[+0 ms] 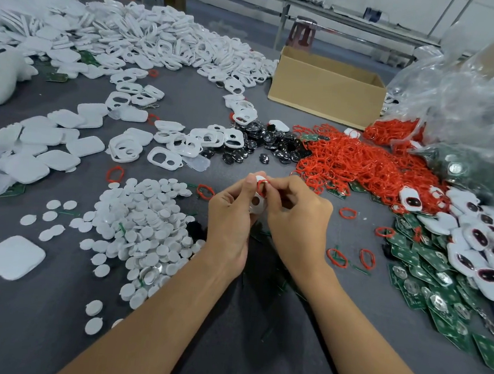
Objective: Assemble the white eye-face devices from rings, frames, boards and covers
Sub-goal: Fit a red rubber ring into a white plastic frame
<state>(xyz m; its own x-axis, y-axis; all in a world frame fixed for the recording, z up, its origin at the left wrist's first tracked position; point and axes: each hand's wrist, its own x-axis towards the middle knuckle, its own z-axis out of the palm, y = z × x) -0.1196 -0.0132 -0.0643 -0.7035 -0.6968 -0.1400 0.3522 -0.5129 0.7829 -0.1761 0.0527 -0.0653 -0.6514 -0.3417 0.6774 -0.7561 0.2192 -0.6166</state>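
Pinching a red ring [261,187] onto the top of a white frame [257,208], the right grip [297,219] meets the left grip [230,215], which clasps that frame just above the grey desk [188,98].

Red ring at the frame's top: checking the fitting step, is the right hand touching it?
Touching. The head view shows the right hand pinching the red ring on the white frame.
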